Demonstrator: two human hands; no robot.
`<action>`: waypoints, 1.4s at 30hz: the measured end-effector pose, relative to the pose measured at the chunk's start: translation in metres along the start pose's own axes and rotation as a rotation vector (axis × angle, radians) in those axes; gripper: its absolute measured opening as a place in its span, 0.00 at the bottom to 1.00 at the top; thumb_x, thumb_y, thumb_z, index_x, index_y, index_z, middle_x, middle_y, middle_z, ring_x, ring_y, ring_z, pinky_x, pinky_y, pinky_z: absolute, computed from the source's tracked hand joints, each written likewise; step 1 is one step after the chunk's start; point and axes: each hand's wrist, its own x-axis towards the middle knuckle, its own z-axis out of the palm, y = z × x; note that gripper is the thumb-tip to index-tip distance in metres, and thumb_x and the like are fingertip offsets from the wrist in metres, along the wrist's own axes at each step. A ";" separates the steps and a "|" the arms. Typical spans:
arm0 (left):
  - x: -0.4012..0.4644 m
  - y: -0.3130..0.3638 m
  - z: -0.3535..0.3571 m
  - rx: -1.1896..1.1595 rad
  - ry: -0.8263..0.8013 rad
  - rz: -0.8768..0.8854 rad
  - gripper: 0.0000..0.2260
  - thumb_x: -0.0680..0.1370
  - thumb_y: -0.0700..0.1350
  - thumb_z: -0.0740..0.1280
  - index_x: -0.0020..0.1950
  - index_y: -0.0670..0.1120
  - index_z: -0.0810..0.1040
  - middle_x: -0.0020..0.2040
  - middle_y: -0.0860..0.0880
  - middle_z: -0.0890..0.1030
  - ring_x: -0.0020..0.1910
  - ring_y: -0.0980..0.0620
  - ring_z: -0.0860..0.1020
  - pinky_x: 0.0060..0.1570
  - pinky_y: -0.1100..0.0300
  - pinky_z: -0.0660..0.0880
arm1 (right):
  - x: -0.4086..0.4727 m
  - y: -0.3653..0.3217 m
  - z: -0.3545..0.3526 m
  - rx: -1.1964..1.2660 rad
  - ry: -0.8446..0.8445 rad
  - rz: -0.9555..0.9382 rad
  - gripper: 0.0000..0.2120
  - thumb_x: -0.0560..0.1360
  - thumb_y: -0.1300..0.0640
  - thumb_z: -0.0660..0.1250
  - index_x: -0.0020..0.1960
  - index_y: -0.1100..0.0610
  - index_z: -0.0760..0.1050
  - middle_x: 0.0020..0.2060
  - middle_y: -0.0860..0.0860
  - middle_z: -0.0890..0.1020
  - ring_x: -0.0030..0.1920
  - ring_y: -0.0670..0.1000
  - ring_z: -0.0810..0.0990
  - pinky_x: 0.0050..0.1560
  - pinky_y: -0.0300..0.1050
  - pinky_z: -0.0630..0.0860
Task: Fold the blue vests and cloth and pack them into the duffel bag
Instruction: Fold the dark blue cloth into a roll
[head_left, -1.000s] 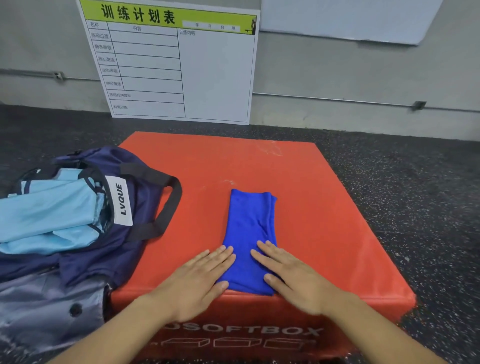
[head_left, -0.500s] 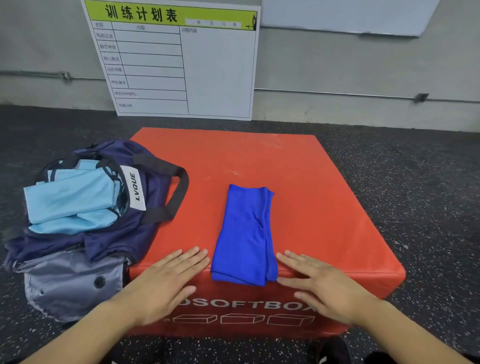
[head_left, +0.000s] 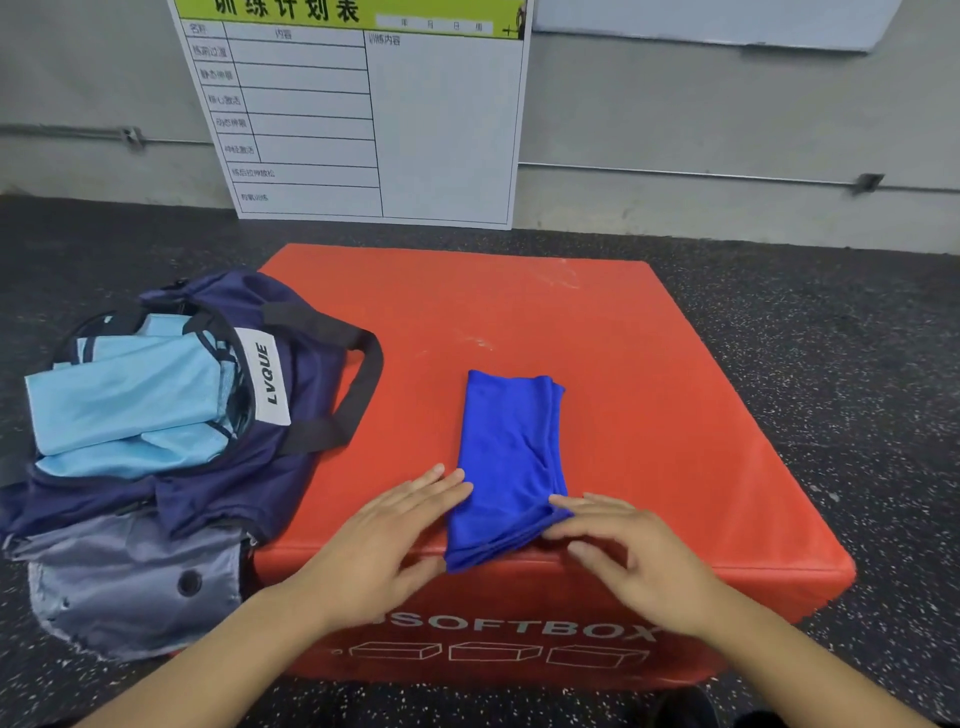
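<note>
A: Head view, box first?
B: Red, soft, square-topped, dead centre on the speckled floor. "SOFTBOX" printed across the near face.

A: Cloth?
B: Royal blue, folded into a narrow strip, lying on the box top just toward 6 o'clock of centre. Long axis running 12 to 6; near end drooping over the front edge.

A: Left hand?
B: Flat, fingers straight and together, pointing toward 1 o'clock. Fingertips touching the strip's 9 o'clock edge. Gripping nothing.

A: Right hand?
B: At the strip's 3 o'clock side, near the 5 o'clock corner. Fingers loosely extended, tips at the cloth's edge, a fold bunched against them. Pinched or only touched: cannot tell.

A: Bag?
B: Navy duffel at 9 o'clock of the box, leaning against its side, mouth open. White "LVQUE" label on it, 1 black strap lying onto the box top. Pale blue vests folded inside, filling the opening.

A: Behind?
B: Whiteboard chart with a green header at 12 o'clock, propped against the grey wall.
</note>
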 end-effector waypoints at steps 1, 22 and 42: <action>0.007 0.001 0.000 -0.064 0.029 -0.005 0.32 0.79 0.55 0.66 0.81 0.57 0.57 0.80 0.64 0.53 0.79 0.64 0.50 0.78 0.64 0.51 | 0.005 -0.003 -0.004 0.078 0.014 0.036 0.12 0.80 0.59 0.70 0.59 0.45 0.83 0.60 0.37 0.83 0.68 0.40 0.76 0.73 0.42 0.66; 0.112 -0.020 0.004 -0.339 0.250 -0.469 0.27 0.77 0.64 0.61 0.76 0.63 0.65 0.64 0.54 0.79 0.66 0.52 0.74 0.70 0.54 0.67 | 0.136 0.059 -0.002 0.055 0.243 0.417 0.24 0.77 0.58 0.71 0.71 0.47 0.75 0.64 0.46 0.81 0.63 0.47 0.79 0.69 0.44 0.71; 0.104 -0.018 0.016 -0.596 0.364 -0.378 0.22 0.78 0.38 0.70 0.71 0.52 0.76 0.65 0.55 0.75 0.66 0.57 0.74 0.72 0.51 0.67 | 0.109 0.014 0.018 0.488 0.335 0.367 0.28 0.76 0.72 0.69 0.66 0.44 0.78 0.66 0.45 0.80 0.64 0.45 0.80 0.70 0.50 0.74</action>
